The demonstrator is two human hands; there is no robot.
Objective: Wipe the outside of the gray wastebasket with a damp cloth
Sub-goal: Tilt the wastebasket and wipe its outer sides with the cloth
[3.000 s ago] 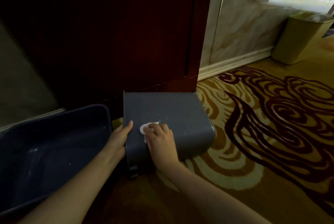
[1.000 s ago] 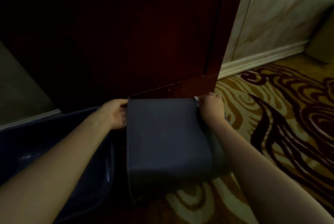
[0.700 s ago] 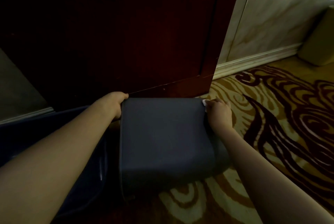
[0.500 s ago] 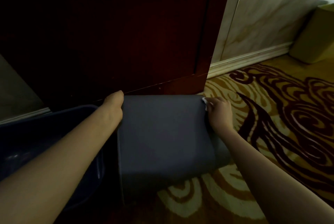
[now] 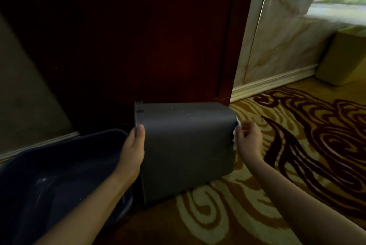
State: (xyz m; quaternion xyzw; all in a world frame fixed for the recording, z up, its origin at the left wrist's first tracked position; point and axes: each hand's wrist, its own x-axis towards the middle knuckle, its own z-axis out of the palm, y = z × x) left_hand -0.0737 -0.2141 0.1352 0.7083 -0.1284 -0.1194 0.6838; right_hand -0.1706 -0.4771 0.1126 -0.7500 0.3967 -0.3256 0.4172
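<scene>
The gray wastebasket (image 5: 186, 143) lies on its side on the carpet, rim to the left, base to the right. My left hand (image 5: 133, 146) grips the rim edge, thumb on the outer wall. My right hand (image 5: 248, 138) presses a small white cloth (image 5: 235, 136) against the basket's base end at the right; most of the cloth is hidden behind the fingers and the basket edge.
A dark blue plastic basin (image 5: 59, 167) sits at the left, touching the wastebasket's rim side. A dark red wooden door (image 5: 138, 37) stands right behind. A yellow-green bin (image 5: 342, 58) stands by the marble wall at far right. Patterned carpet (image 5: 297, 145) spreads to the right.
The wastebasket has been turned and tilted up. My left hand slid from the far corner down along the rim. My right hand with the cloth moved from the far corner onto the base end.
</scene>
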